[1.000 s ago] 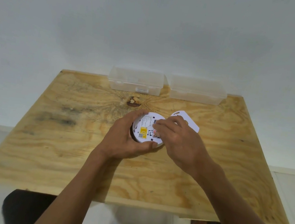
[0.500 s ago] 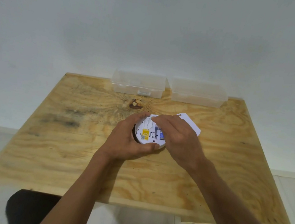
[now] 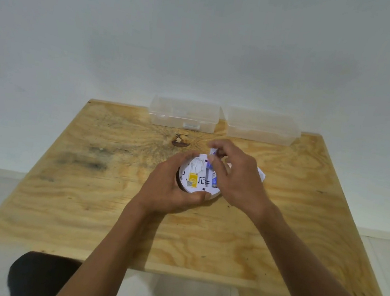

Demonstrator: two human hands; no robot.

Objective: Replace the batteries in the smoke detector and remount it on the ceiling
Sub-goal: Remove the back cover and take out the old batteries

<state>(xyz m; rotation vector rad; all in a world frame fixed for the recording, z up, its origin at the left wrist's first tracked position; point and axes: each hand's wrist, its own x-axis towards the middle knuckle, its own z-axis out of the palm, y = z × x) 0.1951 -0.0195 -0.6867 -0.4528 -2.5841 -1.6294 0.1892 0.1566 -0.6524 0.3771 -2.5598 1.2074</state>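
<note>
The detector lies back-up mid-table, gripped around its rim by the left hand. The right hand pinches a battery, long axis pointing away, now lifted from its bay; another battery remains seated.
</note>
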